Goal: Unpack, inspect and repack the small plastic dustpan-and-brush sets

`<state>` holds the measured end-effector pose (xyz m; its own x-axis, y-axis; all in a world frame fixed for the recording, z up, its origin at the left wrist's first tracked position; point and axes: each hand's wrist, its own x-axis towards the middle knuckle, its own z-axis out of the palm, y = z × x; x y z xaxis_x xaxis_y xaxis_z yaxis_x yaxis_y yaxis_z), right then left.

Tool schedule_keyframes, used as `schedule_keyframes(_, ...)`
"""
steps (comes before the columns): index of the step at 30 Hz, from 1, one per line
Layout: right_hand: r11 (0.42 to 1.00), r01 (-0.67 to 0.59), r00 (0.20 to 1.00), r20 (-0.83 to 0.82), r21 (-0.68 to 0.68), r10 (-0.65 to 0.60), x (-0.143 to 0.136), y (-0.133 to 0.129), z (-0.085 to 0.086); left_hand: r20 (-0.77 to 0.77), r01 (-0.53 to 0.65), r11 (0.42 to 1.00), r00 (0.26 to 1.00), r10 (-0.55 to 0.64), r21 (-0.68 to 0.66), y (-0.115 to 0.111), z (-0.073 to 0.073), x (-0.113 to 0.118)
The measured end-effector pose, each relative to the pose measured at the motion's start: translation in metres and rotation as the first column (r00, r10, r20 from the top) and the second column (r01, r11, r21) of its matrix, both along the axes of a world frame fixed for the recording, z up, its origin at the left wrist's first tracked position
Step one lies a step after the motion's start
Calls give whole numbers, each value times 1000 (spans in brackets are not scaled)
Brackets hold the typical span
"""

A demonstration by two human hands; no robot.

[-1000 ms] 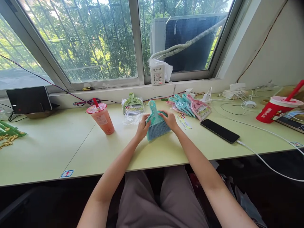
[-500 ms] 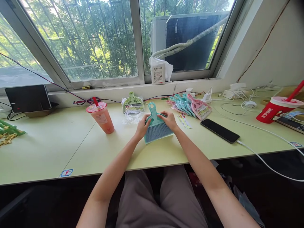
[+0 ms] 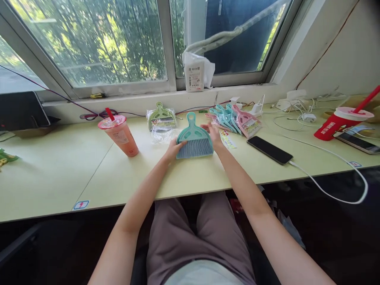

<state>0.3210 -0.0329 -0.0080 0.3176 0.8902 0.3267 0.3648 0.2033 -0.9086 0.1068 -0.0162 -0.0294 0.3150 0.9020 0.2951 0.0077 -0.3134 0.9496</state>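
A teal dustpan (image 3: 191, 132) with a grey-bristled brush (image 3: 195, 148) set in it is in front of me over the table, handle pointing to the window. My left hand (image 3: 174, 149) grips its lower left edge, thumb over the bristles. At its right side is my right hand (image 3: 213, 134), fingers apart and raised near the edge; whether they touch it is hard to tell. A wrapped green set (image 3: 162, 118) and crumpled clear plastic (image 3: 163, 135) lie behind to the left. Wrapped teal sets (image 3: 227, 117) and a pink set (image 3: 246, 122) lie behind to the right.
An orange drink cup (image 3: 120, 136) stands to the left. A black phone (image 3: 269, 149) with a white cable lies to the right, with a red cup (image 3: 329, 126) farther right. A label card (image 3: 228, 140) lies beside my right hand. A white box (image 3: 194, 76) sits on the sill.
The dustpan and brush have turned to lie straighter toward me. My left hand has slid down to its lower left edge, and my right hand has let go of the upper part. The view has tilted down.
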Motion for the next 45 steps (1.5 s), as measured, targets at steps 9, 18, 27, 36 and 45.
schedule_keyframes(9, 915, 321, 752, 653, -245, -89, 22, 5, -35, 264, -406, 897, 858, 440, -178, 26, -6, -15)
schedule_keyframes(18, 953, 251, 750, 657, -170, -80, 1, 1, -26, 291, -457, 879, 830, 476, -133, 28, -8, -22)
schedule_keyframes(27, 900, 45, 831, 516, -433, 207, 19, 4, -20, 307, -502, 848, 791, 530, -170, 20, -1, -22)
schedule_keyframes(36, 933, 48, 806, 566, -357, 175, -1, -4, -17, 289, -523, 826, 773, 564, -211, 17, 1, -23)
schedule_keyframes(45, 934, 95, 731, 661, -345, 170, -1, -5, -23, 279, -514, 826, 779, 562, -230, 18, -2, -22)
